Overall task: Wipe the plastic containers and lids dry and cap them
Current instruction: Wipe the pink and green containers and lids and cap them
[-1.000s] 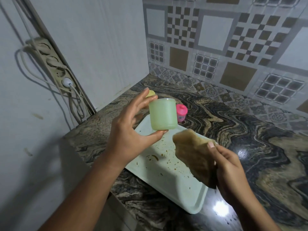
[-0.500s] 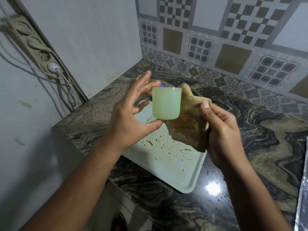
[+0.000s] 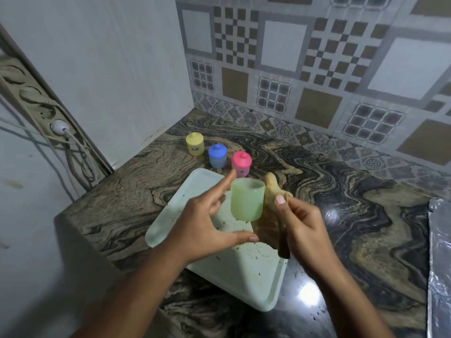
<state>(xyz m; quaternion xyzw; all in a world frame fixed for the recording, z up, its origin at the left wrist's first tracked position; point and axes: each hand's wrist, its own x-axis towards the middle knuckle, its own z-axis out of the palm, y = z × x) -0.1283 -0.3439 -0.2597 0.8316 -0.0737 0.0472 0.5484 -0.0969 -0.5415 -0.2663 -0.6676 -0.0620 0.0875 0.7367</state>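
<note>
Head view: your left hand [image 3: 202, 223] pinches the uncapped green cup [image 3: 247, 201] rim-to-base with spread fingers [image 3: 220, 189] above the tray [image 3: 244, 284], likely so its wall is free for the cloth [image 3: 269, 230] your right hand [image 3: 307, 230] pinches.

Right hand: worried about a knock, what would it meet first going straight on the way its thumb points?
Probably the green container, just past the cloth the right hand grips; depth is unclear.
</note>
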